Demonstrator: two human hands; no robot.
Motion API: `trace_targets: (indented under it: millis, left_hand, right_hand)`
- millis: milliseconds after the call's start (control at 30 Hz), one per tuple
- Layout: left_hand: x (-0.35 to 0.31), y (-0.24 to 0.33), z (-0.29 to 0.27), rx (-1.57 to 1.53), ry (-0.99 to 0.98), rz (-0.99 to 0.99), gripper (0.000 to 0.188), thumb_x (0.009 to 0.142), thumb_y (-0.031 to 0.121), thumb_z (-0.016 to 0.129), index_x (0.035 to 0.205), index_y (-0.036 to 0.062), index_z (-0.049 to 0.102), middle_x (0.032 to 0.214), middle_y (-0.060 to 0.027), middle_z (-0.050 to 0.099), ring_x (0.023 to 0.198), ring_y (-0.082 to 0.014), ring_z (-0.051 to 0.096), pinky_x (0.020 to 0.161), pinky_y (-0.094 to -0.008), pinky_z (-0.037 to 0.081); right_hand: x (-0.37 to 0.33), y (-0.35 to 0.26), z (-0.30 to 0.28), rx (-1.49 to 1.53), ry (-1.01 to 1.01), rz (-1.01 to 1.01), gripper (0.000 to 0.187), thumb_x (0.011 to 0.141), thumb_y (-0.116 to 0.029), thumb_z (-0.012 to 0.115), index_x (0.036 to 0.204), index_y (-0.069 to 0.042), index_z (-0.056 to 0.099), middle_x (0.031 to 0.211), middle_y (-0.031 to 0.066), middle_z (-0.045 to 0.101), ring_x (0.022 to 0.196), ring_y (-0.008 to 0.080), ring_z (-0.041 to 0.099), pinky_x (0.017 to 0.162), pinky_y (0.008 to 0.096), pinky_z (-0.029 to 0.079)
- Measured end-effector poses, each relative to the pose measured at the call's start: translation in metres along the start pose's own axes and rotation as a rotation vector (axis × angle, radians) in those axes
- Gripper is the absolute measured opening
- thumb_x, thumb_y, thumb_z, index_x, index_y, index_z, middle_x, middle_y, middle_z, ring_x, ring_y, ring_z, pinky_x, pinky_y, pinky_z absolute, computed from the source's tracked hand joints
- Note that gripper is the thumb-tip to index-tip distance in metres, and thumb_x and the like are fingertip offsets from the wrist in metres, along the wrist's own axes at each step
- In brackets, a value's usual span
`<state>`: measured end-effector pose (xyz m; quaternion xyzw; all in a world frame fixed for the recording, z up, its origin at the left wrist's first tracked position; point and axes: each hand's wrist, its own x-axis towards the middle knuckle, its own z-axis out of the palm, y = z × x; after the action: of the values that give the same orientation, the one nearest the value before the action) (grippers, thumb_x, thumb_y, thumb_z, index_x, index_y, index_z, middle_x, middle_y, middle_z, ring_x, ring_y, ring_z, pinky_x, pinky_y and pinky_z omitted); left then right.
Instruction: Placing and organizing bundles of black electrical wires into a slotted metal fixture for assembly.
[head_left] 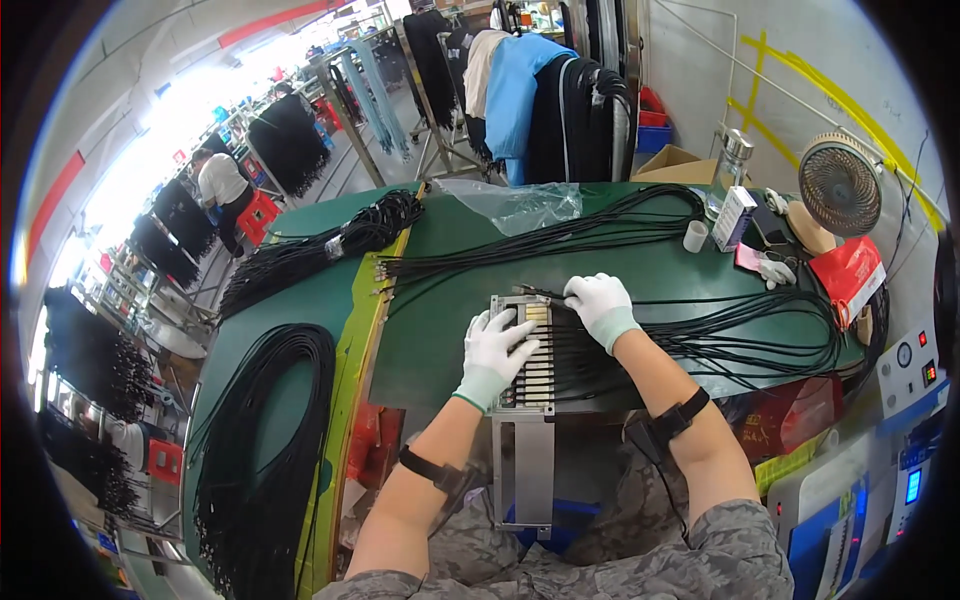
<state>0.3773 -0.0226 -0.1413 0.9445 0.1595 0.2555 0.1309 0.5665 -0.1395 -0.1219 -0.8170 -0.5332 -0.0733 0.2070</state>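
A metal fixture (549,408) with a row of slots lies at the front edge of the green table. Connector ends of several black cables (690,345) sit side by side in its slots, and the cables run off to the right. My left hand (495,352), in a white glove, rests on the fixture's left side with fingers spread over the connectors. At the fixture's upper right corner, my gloved right hand (602,305) is closed with thumb and fingers around a black cable; the exact grip is partly hidden. A metal bracket (524,470) extends below the fixture toward my lap.
Another cable bundle (540,235) crosses the table behind. More coiled cables (265,420) lie on the left table, past a yellow-green strip (345,380). At right stand a fan (840,185), a glass bottle (732,165), a small box (735,218) and control units (910,365).
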Motion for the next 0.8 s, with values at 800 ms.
trace_targets:
  millis: [800]
  left_hand:
    - [0.007,-0.015,-0.013,-0.444,0.375,-0.22,0.016,0.089,0.015,0.06,0.092,0.0009,0.067,0.103,-0.0119,0.065,0.103,-0.0268,0.057,0.093,-0.0359,0.043]
  right_hand:
    - [-0.01,0.001,-0.016,0.306,-0.049,-0.062,0.019,0.075,-0.026,0.07,0.084,-0.009,0.066,0.081,0.0119,0.067,0.078,0.0336,0.063,0.071,0.0419,0.05]
